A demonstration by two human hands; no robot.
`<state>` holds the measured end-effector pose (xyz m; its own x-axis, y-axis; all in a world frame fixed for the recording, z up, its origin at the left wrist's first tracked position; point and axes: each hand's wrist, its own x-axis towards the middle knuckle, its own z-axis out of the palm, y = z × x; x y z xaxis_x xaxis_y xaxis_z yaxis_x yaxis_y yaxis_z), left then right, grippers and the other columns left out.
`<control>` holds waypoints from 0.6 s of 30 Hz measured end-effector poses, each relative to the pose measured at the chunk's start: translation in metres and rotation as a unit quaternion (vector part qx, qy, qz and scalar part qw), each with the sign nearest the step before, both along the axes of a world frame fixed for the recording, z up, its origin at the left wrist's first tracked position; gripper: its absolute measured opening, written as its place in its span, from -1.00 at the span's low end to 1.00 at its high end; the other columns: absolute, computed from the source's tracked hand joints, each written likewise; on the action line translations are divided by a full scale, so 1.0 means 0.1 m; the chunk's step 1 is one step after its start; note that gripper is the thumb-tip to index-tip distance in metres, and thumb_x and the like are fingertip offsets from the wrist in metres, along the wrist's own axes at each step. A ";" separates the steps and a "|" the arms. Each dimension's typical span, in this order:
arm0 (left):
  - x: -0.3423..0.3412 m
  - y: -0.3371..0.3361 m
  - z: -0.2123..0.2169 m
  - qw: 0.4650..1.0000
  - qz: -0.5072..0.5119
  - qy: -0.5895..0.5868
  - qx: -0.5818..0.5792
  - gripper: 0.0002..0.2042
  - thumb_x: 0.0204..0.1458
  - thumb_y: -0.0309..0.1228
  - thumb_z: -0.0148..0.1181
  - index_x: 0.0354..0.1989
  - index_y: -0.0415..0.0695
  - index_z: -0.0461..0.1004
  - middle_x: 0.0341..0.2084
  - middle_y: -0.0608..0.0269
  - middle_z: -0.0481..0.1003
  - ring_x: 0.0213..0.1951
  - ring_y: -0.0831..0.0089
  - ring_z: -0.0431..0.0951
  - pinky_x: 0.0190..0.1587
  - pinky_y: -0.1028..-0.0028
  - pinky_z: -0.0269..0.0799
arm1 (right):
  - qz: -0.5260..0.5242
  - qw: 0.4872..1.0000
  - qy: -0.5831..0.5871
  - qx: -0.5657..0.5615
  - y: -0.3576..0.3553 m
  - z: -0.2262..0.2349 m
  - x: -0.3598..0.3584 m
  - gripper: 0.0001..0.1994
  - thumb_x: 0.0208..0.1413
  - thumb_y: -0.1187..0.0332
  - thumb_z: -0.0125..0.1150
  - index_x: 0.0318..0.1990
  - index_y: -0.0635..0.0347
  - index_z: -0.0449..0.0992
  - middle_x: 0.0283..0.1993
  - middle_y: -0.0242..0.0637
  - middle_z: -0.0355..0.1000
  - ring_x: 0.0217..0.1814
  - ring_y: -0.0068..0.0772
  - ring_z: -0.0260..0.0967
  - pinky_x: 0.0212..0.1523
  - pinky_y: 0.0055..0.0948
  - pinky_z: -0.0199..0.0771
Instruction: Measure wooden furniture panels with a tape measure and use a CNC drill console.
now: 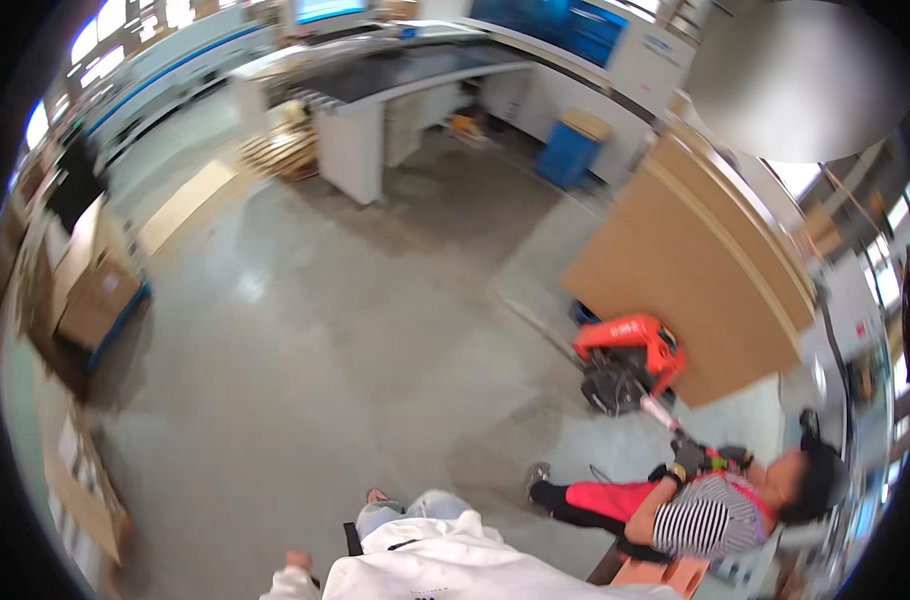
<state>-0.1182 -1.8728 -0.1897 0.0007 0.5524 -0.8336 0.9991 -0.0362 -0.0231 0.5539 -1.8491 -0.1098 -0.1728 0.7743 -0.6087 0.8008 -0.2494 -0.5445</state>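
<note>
My left hand (299, 561) shows small and blurred at the lower edge, beside my white top (415, 565). It hangs low at my side, and its fingers are too smeared to read; nothing in it can be made out. My right hand is out of the picture. To my right a person in a striped shirt (710, 515) grips the handle of a red pallet truck (635, 345) with gloved hands. The truck stands against a tall stack of brown boards (685, 260), apart from my hands.
Cardboard boxes (100, 300) sit on a blue pallet at the left. Ahead stand a dark-topped machine table (405, 75) and a blue bin (572, 150). A flat board (187, 205) lies on the grey floor (305, 350). Leaning panels (85, 490) line the near left.
</note>
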 end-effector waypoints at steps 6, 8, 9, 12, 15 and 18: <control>-0.64 5.19 0.93 0.797 0.290 -0.288 0.444 -0.75 0.37 -0.33 0.25 0.03 -0.25 0.68 -0.25 -0.05 0.71 -0.28 0.19 0.65 -0.14 0.17 0.60 | -0.077 0.995 0.055 0.030 0.60 -0.42 -1.09 -0.68 0.23 0.27 0.33 0.07 0.19 0.75 0.01 0.11 0.74 0.07 0.22 0.70 0.13 0.05 0.67; 0.44 6.62 1.13 0.738 0.286 -0.438 0.425 -0.79 0.37 -0.44 0.25 0.06 -0.25 0.67 -0.21 0.10 0.71 -0.27 0.34 0.65 -0.15 0.26 0.60 | -0.145 0.989 -0.009 0.036 0.03 -1.74 -0.65 -0.68 0.24 0.28 0.32 0.07 0.19 0.74 0.01 0.11 0.74 0.06 0.22 0.70 0.12 0.06 0.67; 0.37 6.99 1.28 0.739 0.273 -0.440 0.431 -0.79 0.37 -0.44 0.25 0.06 -0.25 0.67 -0.21 0.10 0.71 -0.27 0.34 0.65 -0.15 0.26 0.60 | -0.154 0.987 -0.002 0.044 0.38 -1.90 -0.48 -0.68 0.24 0.28 0.32 0.07 0.19 0.74 0.01 0.11 0.74 0.06 0.22 0.70 0.12 0.06 0.67; 0.48 7.84 1.64 0.719 0.251 -0.446 0.469 -0.78 0.35 -0.48 0.22 0.10 -0.22 0.65 -0.19 0.24 0.68 -0.26 0.46 0.60 -0.18 0.39 0.55 | -0.495 0.866 0.010 -0.069 2.00 -1.76 -0.86 -0.66 0.20 0.20 0.37 -0.02 0.29 0.71 -0.06 0.06 0.73 0.00 0.13 0.70 0.01 0.10 0.66; 0.67 8.36 1.50 0.791 0.187 -0.405 0.420 -0.77 0.35 -0.46 0.25 0.10 -0.23 0.67 -0.20 0.20 0.72 -0.27 0.44 0.64 -0.16 0.39 0.59 | -0.651 0.758 -0.003 0.033 3.46 -1.42 -0.66 -0.68 0.15 0.16 0.48 -0.11 0.24 0.75 -0.22 -0.05 0.72 -0.19 -0.07 0.69 -0.19 -0.11 0.67; 0.99 8.75 1.61 0.839 0.126 -0.421 0.321 -0.81 0.34 -0.47 0.30 0.04 -0.25 0.69 -0.19 0.07 0.76 -0.27 0.30 0.73 -0.15 0.33 0.66 | -0.547 0.833 -0.009 0.077 5.15 -0.86 -0.49 -0.74 0.22 0.18 0.50 -0.12 0.18 0.74 -0.31 -0.27 0.66 -0.31 -0.35 0.62 -0.28 -0.30 0.62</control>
<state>-0.0192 -0.9975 -0.0290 0.2562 0.9583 -0.1267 0.6444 -0.0716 0.7614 0.5047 -1.3339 -0.1953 0.6967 0.5315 -0.4818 0.1482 -0.7638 -0.6282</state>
